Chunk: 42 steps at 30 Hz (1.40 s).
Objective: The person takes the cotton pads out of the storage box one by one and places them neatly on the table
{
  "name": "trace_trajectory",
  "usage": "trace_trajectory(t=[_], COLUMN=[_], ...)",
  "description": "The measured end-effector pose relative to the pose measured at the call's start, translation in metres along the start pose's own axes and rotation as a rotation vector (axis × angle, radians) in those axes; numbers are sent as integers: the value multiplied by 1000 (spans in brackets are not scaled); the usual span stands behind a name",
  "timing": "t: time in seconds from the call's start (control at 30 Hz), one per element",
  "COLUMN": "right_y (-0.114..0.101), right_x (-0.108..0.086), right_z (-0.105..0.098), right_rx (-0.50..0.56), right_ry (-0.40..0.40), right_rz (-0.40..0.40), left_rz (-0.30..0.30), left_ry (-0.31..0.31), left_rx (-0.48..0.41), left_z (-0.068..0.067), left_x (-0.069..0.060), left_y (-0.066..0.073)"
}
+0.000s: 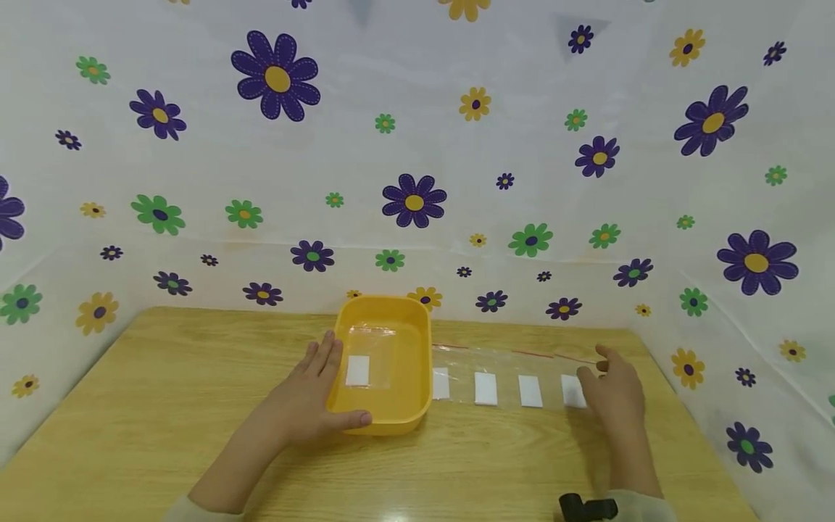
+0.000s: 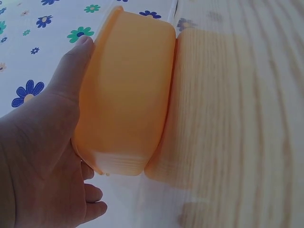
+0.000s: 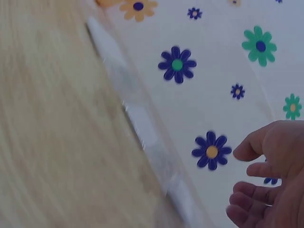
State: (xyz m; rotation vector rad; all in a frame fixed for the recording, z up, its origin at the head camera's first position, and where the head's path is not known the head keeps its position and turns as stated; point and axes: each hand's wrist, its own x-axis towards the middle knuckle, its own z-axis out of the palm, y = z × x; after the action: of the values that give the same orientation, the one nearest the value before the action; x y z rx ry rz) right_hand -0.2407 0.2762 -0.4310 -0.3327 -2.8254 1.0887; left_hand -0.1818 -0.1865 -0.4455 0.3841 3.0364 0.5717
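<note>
A yellow plastic tub (image 1: 409, 348) stands on the wooden table. My left hand (image 1: 303, 402) rests against it, with fairly straight fingers along its left side and the thumb at its near edge. In the left wrist view that hand (image 2: 47, 128) touches the tub's outer wall (image 2: 128, 90). Inside the tub lies a clear plastic bag (image 1: 381, 355) bearing a white rectangle (image 1: 357, 370). Several similar clear bags (image 1: 505, 362) lie in a row to the tub's right. My right hand (image 1: 616, 391) hovers by the rightmost white rectangle (image 1: 572, 391), fingers loosely bent, nothing visibly held.
Behind and beside the table (image 1: 196, 377) hangs a white sheet (image 1: 365, 80) printed with flowers. A black strap piece (image 1: 587, 507) sits at my right sleeve. The bags look blurred along the table in the right wrist view.
</note>
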Motion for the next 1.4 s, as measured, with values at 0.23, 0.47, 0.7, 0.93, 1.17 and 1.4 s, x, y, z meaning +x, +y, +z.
trace_trajectory(t=[0.23, 0.47, 0.7, 0.93, 1.17, 1.4], right_y=[-51, -97, -137, -166, -187, -200], right_x=[-13, -23, -33, -46, -54, -57], right_z=[19, 56, 88, 102, 116, 131], right_rx=[326, 526, 820, 976, 1029, 1089], right_ry=[32, -64, -267, -400, -505, -573], right_rz=[-62, -100, -99, -74, -38, 3], left_rz=[-13, -9, 3, 2, -3, 9], left_ry=[-25, -29, -15, -23, -13, 5], left_rx=[-3, 6, 6, 2, 2, 3], left_z=[-5, -7, -12, -9, -8, -8], left_x=[4, 6, 4, 6, 6, 4], left_y=[1, -1, 0, -1, 0, 1])
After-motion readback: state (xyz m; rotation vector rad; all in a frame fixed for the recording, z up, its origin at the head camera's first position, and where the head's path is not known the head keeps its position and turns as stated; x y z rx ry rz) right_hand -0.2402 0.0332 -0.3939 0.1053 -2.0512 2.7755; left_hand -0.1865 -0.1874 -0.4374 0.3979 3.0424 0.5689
